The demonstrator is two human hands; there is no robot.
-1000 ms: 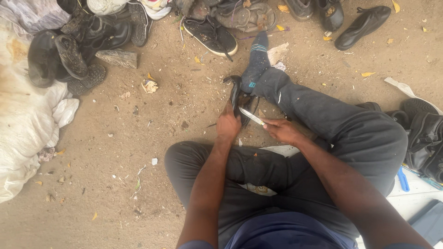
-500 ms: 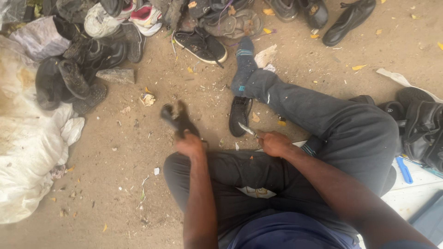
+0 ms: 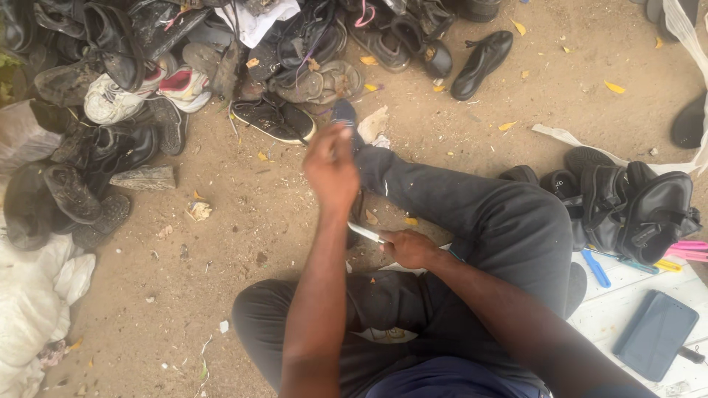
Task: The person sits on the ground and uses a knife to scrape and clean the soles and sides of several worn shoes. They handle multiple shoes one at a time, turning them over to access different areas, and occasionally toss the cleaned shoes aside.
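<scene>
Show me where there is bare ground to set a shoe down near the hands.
Bare dirt lies left of the raised left hand, between the shoe pile and the bent knee. More lies beyond the outstretched leg, below the black shoe. The pile is crowded.

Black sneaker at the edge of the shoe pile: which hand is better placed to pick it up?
Probably the left. The left hand is raised and stretched out toward the black sneaker. The right hand is low by the lap, closed on a small knife.
</scene>
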